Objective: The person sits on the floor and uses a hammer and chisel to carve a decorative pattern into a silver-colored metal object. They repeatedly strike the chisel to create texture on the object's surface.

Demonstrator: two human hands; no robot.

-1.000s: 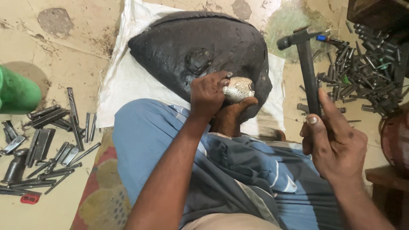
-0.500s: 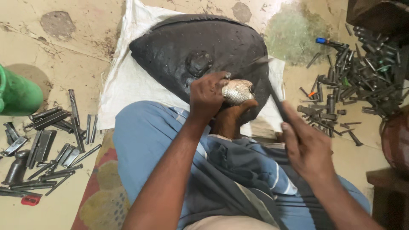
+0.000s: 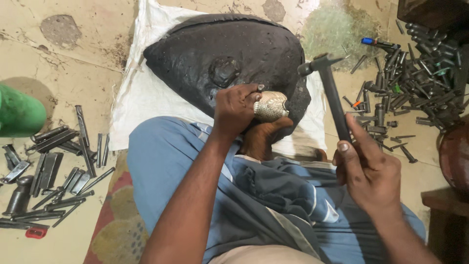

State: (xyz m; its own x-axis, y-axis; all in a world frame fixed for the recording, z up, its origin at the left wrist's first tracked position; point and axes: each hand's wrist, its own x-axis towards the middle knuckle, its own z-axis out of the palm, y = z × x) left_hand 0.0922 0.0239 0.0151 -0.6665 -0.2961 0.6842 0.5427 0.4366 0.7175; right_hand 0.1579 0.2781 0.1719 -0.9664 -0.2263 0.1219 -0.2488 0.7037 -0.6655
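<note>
My left hand (image 3: pixel 238 108) grips a thin metal punch and rests against a small embossed silver-coloured piece (image 3: pixel 271 105). That piece sits at the near edge of a big black pitch block (image 3: pixel 210 54), propped by a bare foot underneath. My right hand (image 3: pixel 369 168) holds a dark hammer (image 3: pixel 328 88) by its handle, raised upright to the right of the piece, head level with the block's edge. Blue trousers cover my legs below.
The black block lies on a white sack (image 3: pixel 141 98) on a worn floor. Several steel punches (image 3: pixel 53 166) are spread at the left beside a green object (image 3: pixel 17 112). A heap of more tools (image 3: pixel 415 83) lies at the right; a wooden stool (image 3: pixel 447 215) stands near right.
The hammer came down toward the silver piece half a second ago and is now lifted again to the right. My left hand has stayed on the piece.
</note>
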